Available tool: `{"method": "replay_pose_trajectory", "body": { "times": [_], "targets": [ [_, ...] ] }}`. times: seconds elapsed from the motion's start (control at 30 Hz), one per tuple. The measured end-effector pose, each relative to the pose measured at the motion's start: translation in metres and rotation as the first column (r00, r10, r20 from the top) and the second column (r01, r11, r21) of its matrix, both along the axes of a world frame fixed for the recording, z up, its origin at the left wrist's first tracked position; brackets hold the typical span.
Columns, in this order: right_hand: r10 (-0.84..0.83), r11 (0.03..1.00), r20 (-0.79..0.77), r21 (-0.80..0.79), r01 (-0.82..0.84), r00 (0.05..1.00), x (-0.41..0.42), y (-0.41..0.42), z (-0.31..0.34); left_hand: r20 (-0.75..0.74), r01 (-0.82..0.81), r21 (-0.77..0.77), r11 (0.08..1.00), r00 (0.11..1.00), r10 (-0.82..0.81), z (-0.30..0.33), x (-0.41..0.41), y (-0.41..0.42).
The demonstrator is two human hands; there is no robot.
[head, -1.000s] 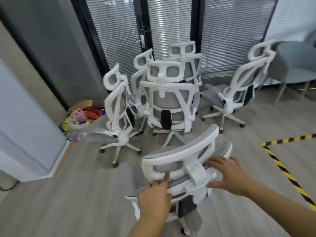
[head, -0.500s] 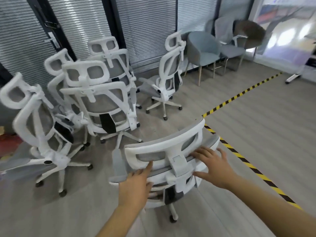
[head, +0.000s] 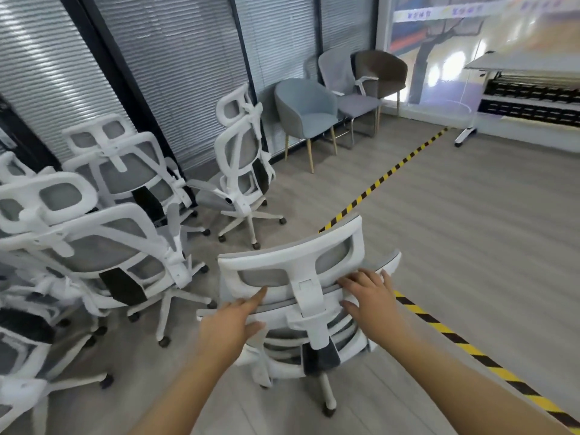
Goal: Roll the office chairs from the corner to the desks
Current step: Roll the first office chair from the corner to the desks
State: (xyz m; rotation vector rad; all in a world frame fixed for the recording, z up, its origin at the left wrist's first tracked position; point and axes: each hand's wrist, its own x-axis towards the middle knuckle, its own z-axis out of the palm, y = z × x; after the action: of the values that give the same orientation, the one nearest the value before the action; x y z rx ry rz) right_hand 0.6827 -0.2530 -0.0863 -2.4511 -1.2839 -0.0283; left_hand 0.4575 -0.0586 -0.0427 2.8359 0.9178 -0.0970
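Both bare forearms reach forward and far; left hand (head: 230,321) lies flat, index finger straight (thumb spread out right), right hand (head: 368,295) rests palm-down, fingers extended and slightly spread.

Both hands (head: 365,296) on chair backrest (head: 314,306)

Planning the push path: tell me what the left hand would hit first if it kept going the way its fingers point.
The left hand points up and slightly right, its fingers lying on the backrest top of the held office chair. Straight on, it would likely meet that chair's white headrest frame first, though depth is hard to judge.
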Motion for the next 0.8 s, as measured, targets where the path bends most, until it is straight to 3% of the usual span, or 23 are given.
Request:
{"method": "replay_pose_trajectory", "body": {
  "times": [0.2, 0.37, 0.6, 0.8],
  "targets": [
    [-0.148, 0.989, -0.001, 0.007, 0.148, 0.989, 0.097, -0.006, 0.001, -0.016, 0.09, -0.044, 0.995, 0.996, -0.091, 0.005, 0.133, 0.024],
    [-0.268, 0.963, 0.0, 0.024, 0.268, 0.963, 0.187, -0.005, -0.003, -0.004, 0.238, 0.021, 0.971, 0.971, -0.238, -0.002, 0.259, 0.053],
    [-0.451, 0.875, -0.047, -0.218, 0.432, 0.891, 0.319, -0.009, 0.015, 0.102, 0.389, 0.025, 0.921, 0.915, -0.389, -0.024, 0.453, 0.073],
    [-0.571, 0.777, -0.088, -0.379, 0.503, 0.816, 0.441, -0.034, 0.027, 0.055, 0.501, 0.021, 0.865, 0.864, -0.501, -0.02, 0.618, 0.057]
  ]
}}
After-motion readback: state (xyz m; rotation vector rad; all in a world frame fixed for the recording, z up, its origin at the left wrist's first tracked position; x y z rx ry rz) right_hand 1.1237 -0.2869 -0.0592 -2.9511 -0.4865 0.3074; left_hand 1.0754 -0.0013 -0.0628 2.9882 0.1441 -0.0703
